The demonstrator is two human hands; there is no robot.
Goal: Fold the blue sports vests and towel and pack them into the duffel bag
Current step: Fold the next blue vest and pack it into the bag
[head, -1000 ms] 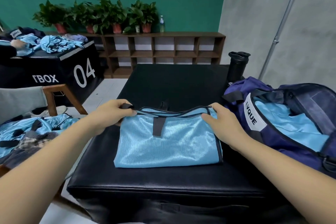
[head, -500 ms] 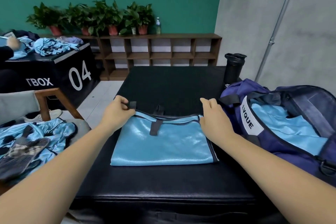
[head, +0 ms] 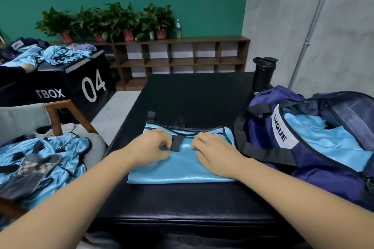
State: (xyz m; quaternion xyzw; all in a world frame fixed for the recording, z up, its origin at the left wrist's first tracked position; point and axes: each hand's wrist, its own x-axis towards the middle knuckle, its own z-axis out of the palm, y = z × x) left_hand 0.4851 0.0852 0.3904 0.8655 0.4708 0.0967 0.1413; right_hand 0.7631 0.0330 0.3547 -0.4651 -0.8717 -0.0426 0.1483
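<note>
Black table (head: pixel 192 97), vest (head: pixel 182 166) (hand-covered middle)

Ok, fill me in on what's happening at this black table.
A person is folding a blue sports vest on the black padded table. Both hands rest on it, the left hand and right hand on either side of a dark strap. To the right, the open navy duffel bag already holds blue fabric. More unfolded vests lie on a chair at left.

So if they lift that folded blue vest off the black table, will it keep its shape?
Probably not. The blue vest looks thin and floppy, so the fold would likely sag open. Its shiny fabric suggests slipperiness, and it seems light; both hands would be safer.
</note>
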